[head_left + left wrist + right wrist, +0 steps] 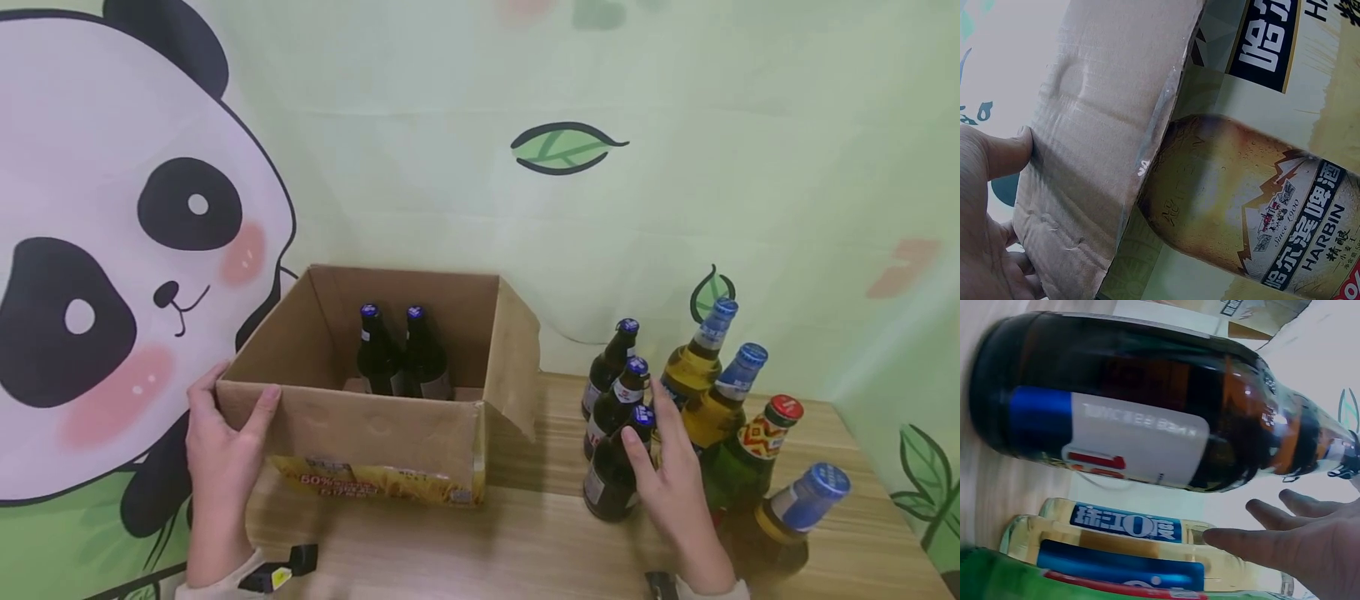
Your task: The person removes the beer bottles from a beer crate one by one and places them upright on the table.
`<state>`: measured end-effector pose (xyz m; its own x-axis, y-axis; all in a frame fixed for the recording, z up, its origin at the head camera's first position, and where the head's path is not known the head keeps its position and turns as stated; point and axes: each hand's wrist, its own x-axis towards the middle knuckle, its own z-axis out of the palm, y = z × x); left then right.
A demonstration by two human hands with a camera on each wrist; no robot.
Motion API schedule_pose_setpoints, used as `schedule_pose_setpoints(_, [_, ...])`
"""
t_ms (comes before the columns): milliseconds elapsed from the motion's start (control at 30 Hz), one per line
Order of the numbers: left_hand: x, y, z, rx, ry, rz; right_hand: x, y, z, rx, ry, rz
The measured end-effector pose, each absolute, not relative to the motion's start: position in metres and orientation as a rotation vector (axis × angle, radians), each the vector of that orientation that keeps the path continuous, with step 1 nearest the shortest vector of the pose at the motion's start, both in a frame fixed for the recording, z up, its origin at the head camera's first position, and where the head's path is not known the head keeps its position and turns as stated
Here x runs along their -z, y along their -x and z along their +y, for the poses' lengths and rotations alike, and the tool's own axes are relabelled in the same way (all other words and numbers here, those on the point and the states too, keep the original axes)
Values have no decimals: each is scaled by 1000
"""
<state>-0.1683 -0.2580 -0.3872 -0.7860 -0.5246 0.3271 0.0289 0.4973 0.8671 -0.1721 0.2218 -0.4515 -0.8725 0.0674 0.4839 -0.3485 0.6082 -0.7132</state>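
An open-topped cardboard box (pixel 375 425) sits on the left of the table. My left hand (pixel 225 458) grips its near left corner, the thumb over the front flap and the fingers on the outer side. Two dark beer bottles (pixel 426 362) with blue caps stand inside the box. To its right, three more dark bottles form a row. My right hand (pixel 675 479) is at the nearest of these bottles (pixel 609 483), thumb and fingers spread around its upper part. In the right wrist view the fingers (pixel 1266 547) extend straight beside the brown bottle (pixel 1147 412).
Right of my right hand stand two clear bottles of yellow beer (pixel 712 417) with blue caps, a green bottle (pixel 742 467) with a red cap, and another blue-capped bottle (pixel 780 525) nearest me. Behind the wooden table (pixel 525 533) hangs a panda-printed backdrop (pixel 420 192).
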Motion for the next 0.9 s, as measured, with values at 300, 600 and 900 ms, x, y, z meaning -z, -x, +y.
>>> schedule_pose_setpoints(300, [386,169,-258,1272,-416,-2191,419,173,219,-1085,-389,-2262])
schedule_pose_setpoints(600, [387,168,-259,1259,-423,-2190,364,194,187,-1053,-786,-2101])
schedule_pose_setpoints(900, [387,168,-259,1255,-415,-2190,316,243,118,-1097,-1089,-2343])
